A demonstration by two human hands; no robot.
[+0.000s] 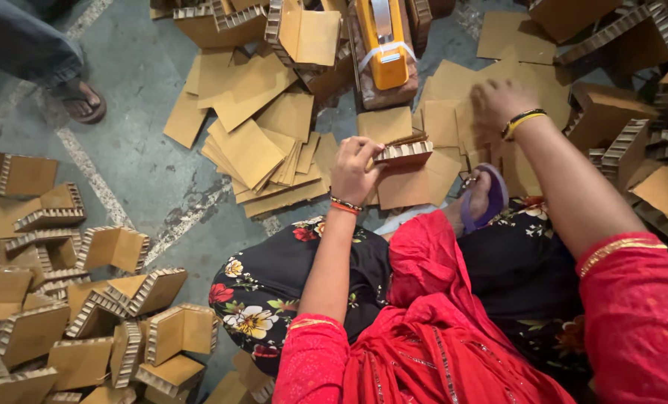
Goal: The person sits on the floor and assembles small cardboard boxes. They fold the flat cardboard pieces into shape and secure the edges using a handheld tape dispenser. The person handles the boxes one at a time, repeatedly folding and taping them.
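While the left hand (355,168) pinches a honeycomb cardboard piece (402,152) by its left end, thumb on top and fingers curled under, the piece sits level over the loose flat cardboard squares (253,150) at mid floor, near the far edge. Judgement: light, stiff, crushable at the ribbed edges; best held on the flat faces, not the open cells. Left forearm runs straight out, wrist slightly cocked. Right hand (501,101) reaches further out, palm down, fingers spread flat on a cardboard sheet (442,123); likely pressing rather than gripping, but fingertips are blurred. Right arm is extended, elbow low.
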